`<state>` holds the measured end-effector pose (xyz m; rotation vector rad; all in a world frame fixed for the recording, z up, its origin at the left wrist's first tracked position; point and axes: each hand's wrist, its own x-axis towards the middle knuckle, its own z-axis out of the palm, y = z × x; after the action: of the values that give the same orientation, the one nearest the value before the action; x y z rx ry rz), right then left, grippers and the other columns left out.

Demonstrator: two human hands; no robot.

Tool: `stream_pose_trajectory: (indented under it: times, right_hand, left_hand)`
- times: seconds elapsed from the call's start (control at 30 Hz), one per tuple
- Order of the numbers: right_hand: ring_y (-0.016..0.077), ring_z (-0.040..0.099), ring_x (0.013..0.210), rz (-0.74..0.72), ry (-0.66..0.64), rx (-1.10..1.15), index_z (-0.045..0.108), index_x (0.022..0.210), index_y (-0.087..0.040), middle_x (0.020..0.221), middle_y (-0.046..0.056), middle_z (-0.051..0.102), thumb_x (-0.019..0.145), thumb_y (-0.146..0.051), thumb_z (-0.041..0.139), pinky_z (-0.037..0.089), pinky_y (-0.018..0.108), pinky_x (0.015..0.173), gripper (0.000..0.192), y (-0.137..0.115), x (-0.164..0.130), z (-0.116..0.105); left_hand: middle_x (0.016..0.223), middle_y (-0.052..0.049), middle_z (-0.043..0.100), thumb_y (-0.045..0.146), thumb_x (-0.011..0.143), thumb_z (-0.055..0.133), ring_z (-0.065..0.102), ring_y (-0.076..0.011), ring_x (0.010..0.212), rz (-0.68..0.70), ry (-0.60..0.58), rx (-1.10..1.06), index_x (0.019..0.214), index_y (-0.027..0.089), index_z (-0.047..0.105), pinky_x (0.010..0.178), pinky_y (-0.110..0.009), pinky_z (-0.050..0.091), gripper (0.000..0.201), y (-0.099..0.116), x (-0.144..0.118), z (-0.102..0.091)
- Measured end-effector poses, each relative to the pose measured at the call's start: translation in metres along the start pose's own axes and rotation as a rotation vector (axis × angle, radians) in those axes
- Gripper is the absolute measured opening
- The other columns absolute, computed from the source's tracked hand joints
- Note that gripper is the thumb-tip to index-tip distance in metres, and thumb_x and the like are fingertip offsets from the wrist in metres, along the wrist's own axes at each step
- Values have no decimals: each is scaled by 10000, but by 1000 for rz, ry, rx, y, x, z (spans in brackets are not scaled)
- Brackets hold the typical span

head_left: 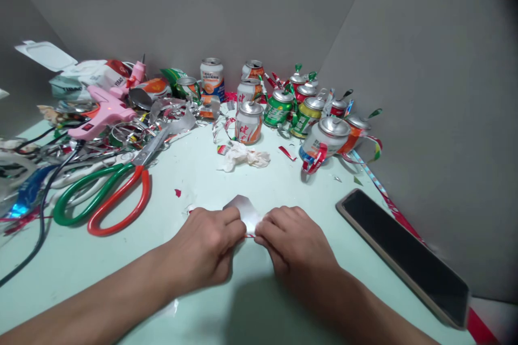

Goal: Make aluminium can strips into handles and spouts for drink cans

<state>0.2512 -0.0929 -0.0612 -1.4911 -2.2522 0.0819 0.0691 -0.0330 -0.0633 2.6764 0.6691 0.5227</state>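
My left hand point(212, 240) and my right hand point(293, 240) face each other low over the table, fingers closed on a small silvery piece of cut can metal point(245, 212). Its pale inner side faces up, and its far end rises to a point between my hands. Along the near edge, between the fingertips, runs a thin red-and-white line. My fingers cover both ends of the piece. Beyond it lies a crumpled white tissue point(245, 157). Scissors point(121, 188) with one green and one red handle rest to the left of my left hand.
A pink glue gun point(103, 113) lies on metal scraps at the left, its dark cord point(42, 221) trailing forward. Several small cans, such as a green one point(278, 108), stand at the back. A phone point(400, 253) lies at the right. Grey walls point(226, 5) enclose the table.
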Motion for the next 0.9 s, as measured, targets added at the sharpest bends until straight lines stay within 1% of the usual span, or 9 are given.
stream_pose_trajectory:
  times: [0.13,0.23,0.37,0.43,0.53,0.63,0.73,0.83,0.9]
  right_hand:
    - [134,430,649,101,-82,84,592,703,-193,670,-6,556,818,-166,515,262,271,611,141,1,2,-1]
    - [136,461,673,171,-114,135,609,714,-199,683,-5,577,817,-185,517,275,279,633,138,2,6,-5]
    - [141,502,691,269,-176,185,639,719,-207,702,3,610,808,-211,538,296,287,651,134,2,11,-10]
    - [141,519,697,323,-212,203,651,711,-216,704,-1,623,797,-216,557,307,286,656,127,1,14,-13]
    - [143,533,702,395,-227,209,662,691,-230,700,-9,640,768,-209,591,315,281,655,107,1,18,-15]
    - [143,534,674,440,-226,196,670,664,-236,684,-7,648,745,-207,611,306,268,606,104,0,21,-16]
    - [129,518,610,505,-238,193,672,640,-248,662,-18,648,729,-218,619,278,255,544,108,-1,23,-18]
    - [106,467,514,582,-233,216,675,624,-263,593,-34,626,703,-235,640,256,245,500,91,-2,23,-19]
    - [104,444,479,604,-225,221,676,610,-263,540,-35,601,691,-253,654,248,243,479,84,-2,24,-19]
  left_hand:
    - [646,-13,528,141,765,393,460,-130,495,-105,-41,-6,706,186,579,464,-262,286,200,4,3,-2]
    - [674,-21,564,177,788,385,500,-133,520,-208,-123,19,695,183,580,491,-259,301,217,8,9,-8]
    - [653,-21,612,210,768,443,527,-151,564,-378,-212,34,673,190,605,523,-263,317,189,11,19,-15]
    - [582,-15,595,225,744,472,493,-147,530,-454,-245,49,625,193,605,502,-263,294,181,11,25,-18]
    - [488,6,509,227,707,490,405,-130,476,-546,-318,42,531,193,546,468,-259,256,188,11,33,-22]
    - [492,13,485,251,697,506,377,-124,479,-630,-368,-25,518,195,496,462,-256,262,188,12,40,-25]
    - [504,6,498,279,686,525,382,-128,489,-688,-397,-65,519,197,484,464,-260,278,190,11,44,-26]
    - [500,3,495,290,685,529,378,-129,489,-697,-404,-60,508,197,472,465,-265,280,208,10,45,-26]
    - [495,4,489,292,686,530,371,-127,484,-693,-400,-48,502,196,467,459,-264,275,217,9,45,-26]
